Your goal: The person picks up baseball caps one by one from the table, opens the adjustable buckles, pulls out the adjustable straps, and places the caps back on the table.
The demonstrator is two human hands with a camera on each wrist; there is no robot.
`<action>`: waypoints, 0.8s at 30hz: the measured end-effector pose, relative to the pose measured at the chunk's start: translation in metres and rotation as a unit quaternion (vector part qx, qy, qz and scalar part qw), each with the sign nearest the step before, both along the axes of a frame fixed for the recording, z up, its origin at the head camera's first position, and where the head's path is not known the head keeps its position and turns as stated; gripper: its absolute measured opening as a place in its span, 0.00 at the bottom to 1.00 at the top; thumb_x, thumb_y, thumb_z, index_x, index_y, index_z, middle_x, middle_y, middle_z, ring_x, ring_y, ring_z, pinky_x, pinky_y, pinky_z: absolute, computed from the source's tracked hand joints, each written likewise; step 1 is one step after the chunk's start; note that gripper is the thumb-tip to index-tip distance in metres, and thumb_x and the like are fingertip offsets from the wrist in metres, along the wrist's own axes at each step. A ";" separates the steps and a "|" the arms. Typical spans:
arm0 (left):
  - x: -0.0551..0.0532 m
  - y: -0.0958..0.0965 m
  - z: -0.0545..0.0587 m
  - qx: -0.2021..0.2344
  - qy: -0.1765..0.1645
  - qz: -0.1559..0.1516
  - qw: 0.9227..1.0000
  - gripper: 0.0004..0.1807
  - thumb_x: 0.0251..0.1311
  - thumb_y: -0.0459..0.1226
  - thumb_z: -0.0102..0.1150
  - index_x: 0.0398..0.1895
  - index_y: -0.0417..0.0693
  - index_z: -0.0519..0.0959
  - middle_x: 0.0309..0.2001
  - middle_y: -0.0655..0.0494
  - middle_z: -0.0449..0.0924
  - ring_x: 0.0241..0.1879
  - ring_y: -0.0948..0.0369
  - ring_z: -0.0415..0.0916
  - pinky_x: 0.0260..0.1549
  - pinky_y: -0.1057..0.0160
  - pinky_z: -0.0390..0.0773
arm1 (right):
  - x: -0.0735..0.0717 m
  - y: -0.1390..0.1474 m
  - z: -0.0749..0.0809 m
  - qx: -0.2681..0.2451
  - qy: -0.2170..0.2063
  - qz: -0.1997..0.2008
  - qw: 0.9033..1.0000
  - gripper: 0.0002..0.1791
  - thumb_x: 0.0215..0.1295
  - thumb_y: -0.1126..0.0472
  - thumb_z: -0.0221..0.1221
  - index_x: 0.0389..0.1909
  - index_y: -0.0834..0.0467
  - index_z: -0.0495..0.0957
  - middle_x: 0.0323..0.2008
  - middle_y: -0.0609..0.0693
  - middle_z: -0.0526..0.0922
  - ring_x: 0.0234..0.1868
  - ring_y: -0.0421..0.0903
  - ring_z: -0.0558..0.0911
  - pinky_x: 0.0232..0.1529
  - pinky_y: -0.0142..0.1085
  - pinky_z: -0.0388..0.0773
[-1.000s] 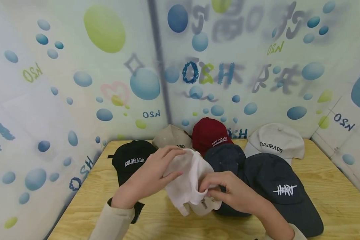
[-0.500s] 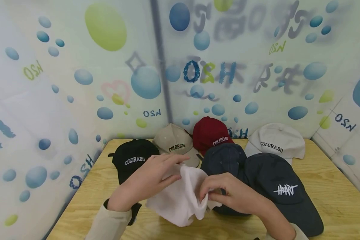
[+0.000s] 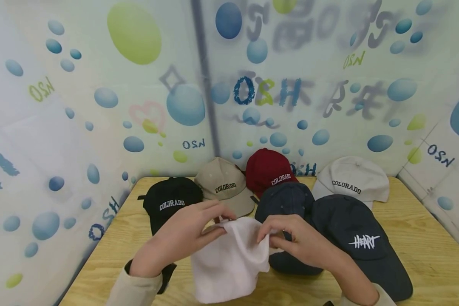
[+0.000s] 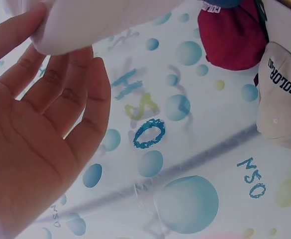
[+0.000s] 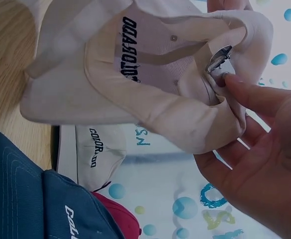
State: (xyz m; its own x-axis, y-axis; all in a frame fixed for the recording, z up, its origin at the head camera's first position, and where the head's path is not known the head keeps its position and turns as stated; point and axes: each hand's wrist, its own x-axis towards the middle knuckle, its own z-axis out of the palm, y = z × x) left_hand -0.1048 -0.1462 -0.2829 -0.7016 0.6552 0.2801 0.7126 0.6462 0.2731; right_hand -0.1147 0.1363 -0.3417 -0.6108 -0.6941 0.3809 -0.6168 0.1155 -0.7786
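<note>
Between both hands hangs a pale pink baseball cap (image 3: 225,267), held up over the front of the table. My left hand (image 3: 189,233) pinches its edge; the left wrist view has the thumb on the near side of the fabric and fingers behind it. At the back strap my right hand (image 3: 304,242) grips the cap, the thumb beside a metal buckle (image 5: 219,59). The right wrist view looks into the cap's inside, where dark stitched lettering shows from behind. Its brim (image 5: 70,107) points away from the right hand.
On the wooden table (image 3: 114,255) several caps stand around: a black one (image 3: 172,191), a beige one (image 3: 219,176), a dark red one (image 3: 267,170), an off-white one (image 3: 353,176), a navy one (image 3: 284,199) and a dark HEART one (image 3: 348,225). A patterned wall (image 3: 310,63) rises behind.
The pink cap has turned and tipped downward, so its outer crown now hangs toward the front. My left hand has moved down slightly from resting along it to pinching its edge; the right keeps its grip.
</note>
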 end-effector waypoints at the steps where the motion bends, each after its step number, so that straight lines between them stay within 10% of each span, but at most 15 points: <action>1: 0.000 0.000 0.001 0.000 -0.005 0.000 1.000 0.14 0.60 0.38 0.69 0.48 0.60 0.80 0.44 0.68 0.81 0.39 0.71 0.78 0.42 0.69 0.81 | 0.000 0.000 0.000 0.000 -0.002 -0.002 1.000 0.08 0.69 0.68 0.58 0.44 0.52 0.81 0.42 0.49 0.85 0.44 0.35 0.81 0.43 0.33 0.84; 9: 0.000 -0.008 0.001 0.040 -0.086 -0.039 0.995 0.12 0.58 0.39 0.70 0.42 0.57 0.78 0.40 0.66 0.81 0.37 0.71 0.77 0.39 0.71 0.80 | -0.003 0.003 -0.003 -0.002 0.015 -0.064 0.998 0.12 0.65 0.72 0.61 0.42 0.51 0.82 0.41 0.48 0.86 0.41 0.35 0.80 0.40 0.32 0.82; 17: -0.006 -0.018 -0.006 0.106 -0.240 -0.078 0.962 0.13 0.57 0.43 0.70 0.41 0.56 0.77 0.39 0.62 0.80 0.37 0.71 0.78 0.37 0.68 0.83 | -0.005 0.008 -0.006 0.000 0.036 -0.086 0.996 0.16 0.66 0.74 0.58 0.42 0.49 0.81 0.43 0.45 0.85 0.45 0.35 0.80 0.48 0.31 0.80; 24: -0.008 -0.019 -0.010 0.128 -0.279 -0.111 0.945 0.16 0.55 0.43 0.72 0.40 0.50 0.74 0.37 0.57 0.77 0.35 0.69 0.77 0.38 0.66 0.84 | -0.006 0.010 -0.007 -0.018 0.037 -0.052 0.998 0.15 0.69 0.74 0.54 0.45 0.50 0.80 0.46 0.49 0.84 0.50 0.39 0.80 0.54 0.30 0.78</action>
State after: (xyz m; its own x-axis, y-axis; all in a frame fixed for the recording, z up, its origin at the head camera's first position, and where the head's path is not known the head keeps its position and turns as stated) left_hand -0.1125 -0.1647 -0.2931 -0.6406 0.7640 0.0765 0.5216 0.3599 0.7736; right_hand -0.1208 0.1466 -0.3487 -0.6479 -0.6141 0.4507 -0.6586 0.1543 -0.7365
